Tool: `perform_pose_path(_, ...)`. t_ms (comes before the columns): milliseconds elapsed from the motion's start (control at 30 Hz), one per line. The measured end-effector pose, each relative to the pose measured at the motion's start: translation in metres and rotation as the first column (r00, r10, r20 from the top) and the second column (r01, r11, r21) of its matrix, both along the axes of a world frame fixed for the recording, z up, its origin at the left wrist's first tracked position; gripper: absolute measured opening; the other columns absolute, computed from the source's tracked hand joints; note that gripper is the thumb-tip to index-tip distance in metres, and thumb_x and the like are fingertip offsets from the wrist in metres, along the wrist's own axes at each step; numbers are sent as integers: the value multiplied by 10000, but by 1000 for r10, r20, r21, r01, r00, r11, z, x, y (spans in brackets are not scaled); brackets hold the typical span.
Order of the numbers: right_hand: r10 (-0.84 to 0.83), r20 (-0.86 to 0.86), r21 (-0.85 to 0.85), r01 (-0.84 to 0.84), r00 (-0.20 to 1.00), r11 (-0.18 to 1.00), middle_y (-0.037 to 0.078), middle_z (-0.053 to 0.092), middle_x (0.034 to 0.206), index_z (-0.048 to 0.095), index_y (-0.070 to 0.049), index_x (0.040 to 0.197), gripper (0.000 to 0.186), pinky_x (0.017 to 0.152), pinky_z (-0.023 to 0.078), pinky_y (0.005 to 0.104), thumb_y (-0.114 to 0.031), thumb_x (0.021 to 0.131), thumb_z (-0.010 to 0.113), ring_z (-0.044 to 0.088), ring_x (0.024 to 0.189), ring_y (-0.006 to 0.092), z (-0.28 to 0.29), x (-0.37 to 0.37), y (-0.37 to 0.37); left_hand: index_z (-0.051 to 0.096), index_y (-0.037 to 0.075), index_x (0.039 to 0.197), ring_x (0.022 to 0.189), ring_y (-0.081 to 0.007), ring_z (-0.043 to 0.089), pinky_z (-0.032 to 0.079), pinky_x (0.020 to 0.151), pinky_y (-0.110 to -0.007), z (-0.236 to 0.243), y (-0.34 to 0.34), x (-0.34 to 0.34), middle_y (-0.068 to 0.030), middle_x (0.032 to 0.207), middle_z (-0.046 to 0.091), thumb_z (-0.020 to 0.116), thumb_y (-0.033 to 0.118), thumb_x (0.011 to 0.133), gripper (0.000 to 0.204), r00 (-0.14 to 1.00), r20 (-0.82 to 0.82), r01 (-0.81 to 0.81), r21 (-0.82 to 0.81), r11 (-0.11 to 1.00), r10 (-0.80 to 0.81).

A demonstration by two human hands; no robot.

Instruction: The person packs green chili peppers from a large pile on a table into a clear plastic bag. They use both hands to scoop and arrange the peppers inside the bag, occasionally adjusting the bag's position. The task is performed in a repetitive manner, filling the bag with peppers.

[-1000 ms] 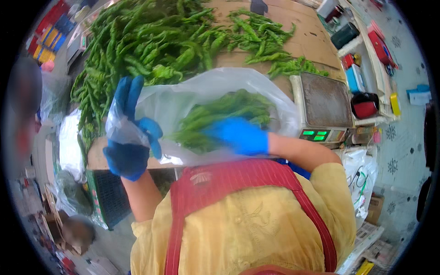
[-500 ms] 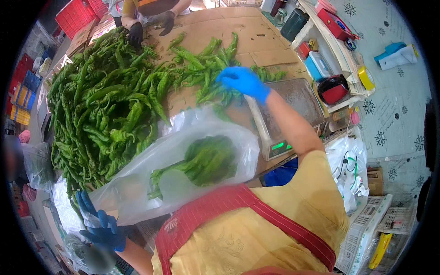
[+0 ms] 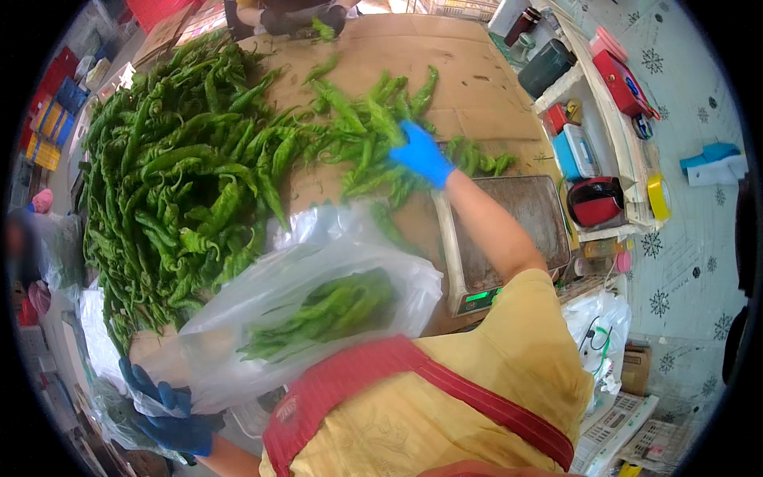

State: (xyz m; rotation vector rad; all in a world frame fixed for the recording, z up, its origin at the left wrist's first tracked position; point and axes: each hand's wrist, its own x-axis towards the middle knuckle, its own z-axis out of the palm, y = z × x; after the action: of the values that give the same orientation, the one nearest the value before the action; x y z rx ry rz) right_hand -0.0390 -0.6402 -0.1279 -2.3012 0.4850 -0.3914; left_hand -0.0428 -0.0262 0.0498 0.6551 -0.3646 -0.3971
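My right hand (image 3: 421,157), in a blue glove, has its fingers around a green pepper (image 3: 380,115) in the loose group beside the scale (image 3: 509,222). My left hand (image 3: 163,413), also gloved in blue, grips the mouth of a translucent plastic bag (image 3: 405,310) at the lower left; its fingertips show beside the film. The bag lies along the near edge of the cardboard-covered table (image 3: 429,48), with a bunch of long green peppers (image 3: 314,314) inside. A large heap of wrinkled peppers (image 3: 175,183) covers the table's left part.
A co-worker's dark-gloved hands (image 3: 302,24) are at the table's far edge, by a few peppers. A side shelf (image 3: 636,203) on the right holds bottles, boxes and yellow tape (image 3: 660,196). White plastic bags (image 3: 596,334) hang below it; stacked crates (image 3: 604,437) stand at lower right.
My right hand has left the bagged peppers and moved up to the loose peppers by the scale. The bag and my left hand have shifted down and left in view.
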Motion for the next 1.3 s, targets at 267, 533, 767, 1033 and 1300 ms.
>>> perform_pose_path(267,177,-580,-571,-552,795,607,135,646,1039,631,-166,1148,381,823,488,509,-100,783,545,635,937,342,-29,3,-4,-25,179,1515,1249,-487,428,376,997,-614,4,-12,-7,-194,1491,302,396,262,980,686,999,39,-12,13,1000,12)
perform_pose_path(533,161,-32,485,-125,987,866,204,670,987,632,-14,1058,367,730,521,393,-268,797,668,652,879,339,86,54,-10,148,101,1504,1193,-321,522,487,915,-453,7,-13,-17,-161,1381,463,378,374,984,631,993,85,-98,164,982,85)
perform_pose_path(767,-193,-337,-361,63,921,930,185,676,960,665,5,1023,308,775,545,370,-215,810,635,665,909,294,-15,194,-22,165,73,1492,1039,-318,611,524,831,-419,4,-20,-15,-173,1286,541,424,339,976,636,945,83,-327,224,918,316)
perform_pose_path(1033,-92,-543,-265,-67,835,962,204,601,1189,573,-8,1191,396,883,498,451,-166,828,596,600,1070,360,-3,169,0,365,35,1406,873,-266,630,537,714,-348,11,-31,-37,-142,1167,604,477,273,955,522,826,-19,-536,284,795,563)
perform_pose_path(1300,165,99,750,-183,981,636,129,648,1110,574,-27,1216,475,861,511,383,-138,777,720,624,1023,233,86,25,-5,173,47,1474,675,-222,543,447,483,-345,-15,-3,-20,-128,1102,588,514,359,940,706,954,-35,-291,122,949,298)
